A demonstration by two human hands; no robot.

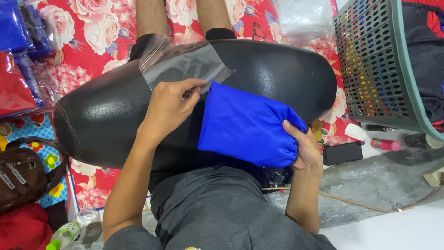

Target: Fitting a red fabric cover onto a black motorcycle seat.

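Blue cloth bundle going w/ clear bag on black cushion.
L hand (169, 109) pinches mouth of clear plastic bag (182, 62); R hand (303, 146) clenched on folded blue cloth (247, 125), lying atop black padded cushion (273, 74) over lap. Green basket (374, 69) near, to the right.

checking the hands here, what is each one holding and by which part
The right hand has its grip on the lower right end of the folded blue cloth. The left hand pinches the near edge of the clear plastic bag.
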